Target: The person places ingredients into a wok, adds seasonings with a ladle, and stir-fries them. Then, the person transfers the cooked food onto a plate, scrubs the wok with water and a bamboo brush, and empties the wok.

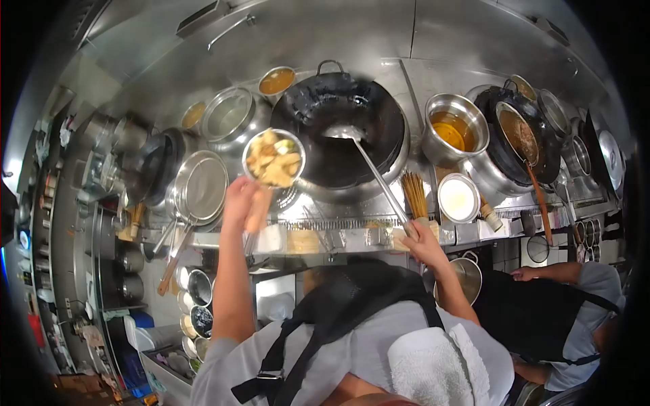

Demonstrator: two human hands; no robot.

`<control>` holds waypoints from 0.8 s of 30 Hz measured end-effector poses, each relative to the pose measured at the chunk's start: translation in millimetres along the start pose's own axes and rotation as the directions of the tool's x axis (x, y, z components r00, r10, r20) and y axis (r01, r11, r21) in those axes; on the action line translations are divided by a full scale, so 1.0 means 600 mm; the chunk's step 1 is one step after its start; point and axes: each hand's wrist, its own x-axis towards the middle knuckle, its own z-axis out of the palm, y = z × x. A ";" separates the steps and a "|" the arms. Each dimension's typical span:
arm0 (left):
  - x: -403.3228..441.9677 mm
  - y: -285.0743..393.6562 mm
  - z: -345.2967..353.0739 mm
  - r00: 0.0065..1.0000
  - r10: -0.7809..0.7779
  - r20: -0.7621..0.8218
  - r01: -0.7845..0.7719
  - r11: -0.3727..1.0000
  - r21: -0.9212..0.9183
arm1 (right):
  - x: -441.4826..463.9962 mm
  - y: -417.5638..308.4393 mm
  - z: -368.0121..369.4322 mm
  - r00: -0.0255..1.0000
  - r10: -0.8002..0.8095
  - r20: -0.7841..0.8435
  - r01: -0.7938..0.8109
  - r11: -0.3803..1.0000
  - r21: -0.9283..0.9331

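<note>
My left hand, smeared by motion, is closed at the near side of a round, pale-rimmed bowl of food. Golden-brown and pale chunks fill the bowl, with a bit of green among them. It is held over the left edge of a large black wok. An orange-brown blurred shape beside my fingers is too unclear to name. My right hand grips the end of a long-handled metal ladle. The ladle's head lies inside the wok, which has a dark, shiny inner surface.
Right of the wok stand a steel pot of amber liquid, a bamboo brush and a bowl of white liquid. A strainer lies to the left. A co-worker stands at right by another wok.
</note>
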 end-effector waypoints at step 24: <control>0.252 0.062 0.228 0.740 0.670 0.053 -0.482 0.473 0.738 | -0.038 -0.156 -0.134 0.733 -0.610 -0.300 0.195 0.612 -0.767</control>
